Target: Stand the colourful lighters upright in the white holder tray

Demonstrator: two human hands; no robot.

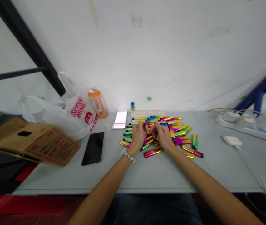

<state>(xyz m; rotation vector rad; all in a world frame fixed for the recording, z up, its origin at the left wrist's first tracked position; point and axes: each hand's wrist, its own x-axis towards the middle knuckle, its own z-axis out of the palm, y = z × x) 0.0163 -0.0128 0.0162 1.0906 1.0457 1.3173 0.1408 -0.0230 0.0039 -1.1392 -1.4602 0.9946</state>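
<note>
Both my hands over lighter pile (168,131): left hand (139,135) pinching one lighter (144,125), long axis 12-to-6; right hand (162,136) curled beside, grip unclear.

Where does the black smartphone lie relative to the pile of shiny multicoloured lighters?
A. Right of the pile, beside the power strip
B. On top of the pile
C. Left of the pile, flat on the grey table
C: the black smartphone lies screen up on the grey table, left of the pile of shiny multicoloured lighters.

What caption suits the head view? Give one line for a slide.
Both hands, left hand and right hand, meet over a pile of rainbow-coloured lighters on a grey table.
</note>
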